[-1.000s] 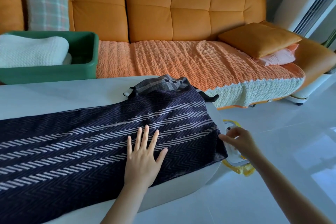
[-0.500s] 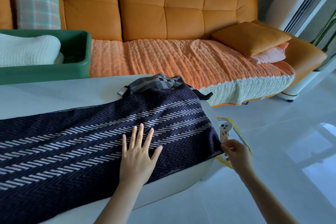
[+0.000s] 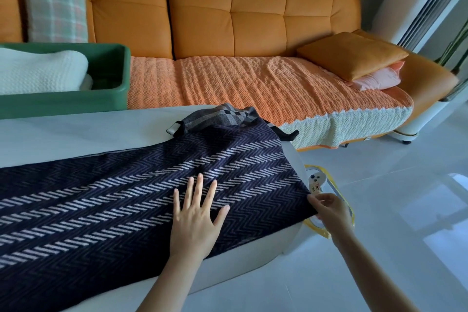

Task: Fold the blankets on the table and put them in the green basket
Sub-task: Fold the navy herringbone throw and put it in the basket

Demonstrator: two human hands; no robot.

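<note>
A long dark navy woven blanket with pale herringbone stripes (image 3: 114, 210) lies spread flat along the smooth white desk with rounded edges (image 3: 76, 134), and its right end reaches the desk's curved end. The left grip (image 3: 195, 220), a bare hand, lies flat on the weave near that end, palm down, fingers straight and fanned, holding nothing. The right grip (image 3: 329, 208), the other bare hand, is at the blanket's near right corner just past the desk's end, its fingertips pinching the cloth edge. At the desk's far edge a rumpled grey checked blanket (image 3: 222, 116) peeks out from under the navy one. Beyond the desk at the left sits the glossy green plastic basket (image 3: 63, 106), rectangular with a thick rolled rim; a folded cream waffle-knit blanket (image 3: 40, 71) lies inside it. Behind stands a tufted orange leather sofa (image 3: 228, 20), its seat covered by a puckered orange throw (image 3: 240, 83), with a square orange cushion (image 3: 352, 54) at its right end.
</note>
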